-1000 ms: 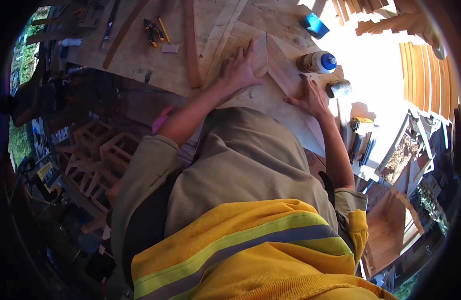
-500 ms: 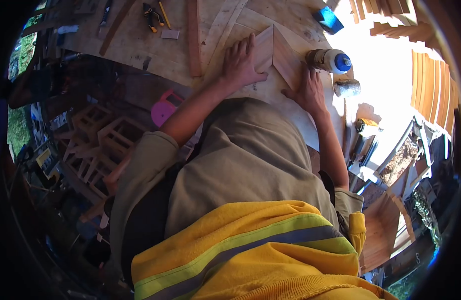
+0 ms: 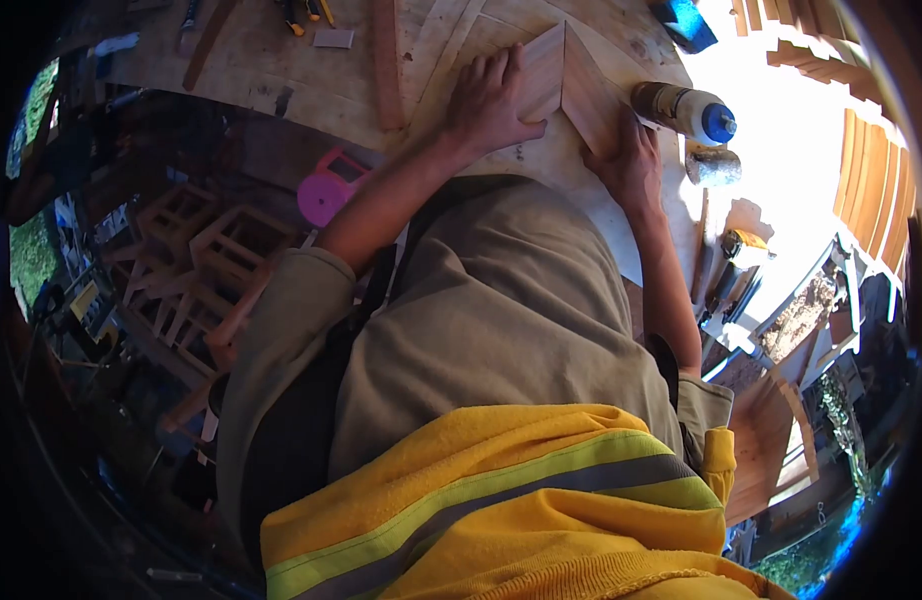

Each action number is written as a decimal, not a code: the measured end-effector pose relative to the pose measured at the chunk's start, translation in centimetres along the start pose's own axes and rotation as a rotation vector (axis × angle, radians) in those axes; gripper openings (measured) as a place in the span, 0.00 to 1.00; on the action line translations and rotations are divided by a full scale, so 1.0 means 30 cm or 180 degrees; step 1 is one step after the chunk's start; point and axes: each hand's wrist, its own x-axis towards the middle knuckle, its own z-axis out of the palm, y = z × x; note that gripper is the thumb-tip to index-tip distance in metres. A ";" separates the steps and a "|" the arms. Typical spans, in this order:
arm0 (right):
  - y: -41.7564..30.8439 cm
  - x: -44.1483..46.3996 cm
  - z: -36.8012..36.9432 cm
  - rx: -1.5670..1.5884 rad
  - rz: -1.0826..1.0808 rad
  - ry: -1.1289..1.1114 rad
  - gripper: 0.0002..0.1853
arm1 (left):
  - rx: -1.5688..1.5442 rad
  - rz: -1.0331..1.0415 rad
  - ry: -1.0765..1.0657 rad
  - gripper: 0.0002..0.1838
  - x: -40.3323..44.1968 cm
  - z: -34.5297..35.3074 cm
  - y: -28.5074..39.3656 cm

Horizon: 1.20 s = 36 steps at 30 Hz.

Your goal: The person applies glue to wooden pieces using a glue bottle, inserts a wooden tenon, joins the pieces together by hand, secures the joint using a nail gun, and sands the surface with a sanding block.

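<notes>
Two light-brown wooden boards meet at an angled joint and form a V on the workbench. My left hand [image 3: 484, 108] grips the outer end of the left board [image 3: 543, 82], with its fingers along the far side and the thumb on the near side. At the lower end of the right board [image 3: 591, 105], my right hand [image 3: 629, 172] closes round the wood between thumb and fingers. Both hands cover the board ends. A glue bottle [image 3: 684, 112] with a blue cap lies just beyond my right hand, beside a whitish cylindrical object [image 3: 714, 167].
The workbench [image 3: 351, 85] carries a long wood strip [image 3: 387, 60], a small pale block [image 3: 333, 38] and pliers [image 3: 293, 18]. A blue block [image 3: 686, 25] sits at the far right. Stacked slats [image 3: 871, 180] stand right, wooden frames [image 3: 226, 245] and a pink object [image 3: 326, 195] lower left.
My right hand has moved from lying beside the right board to closing round its lower end. The joined boards appear slightly higher and farther right; the whole view has shifted a little.
</notes>
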 end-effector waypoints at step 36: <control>-0.033 0.043 -0.032 -0.0229 -0.0088 -0.0121 0.52 | 0.0030 -0.0096 -0.0033 0.61 0.041 -0.002 0.019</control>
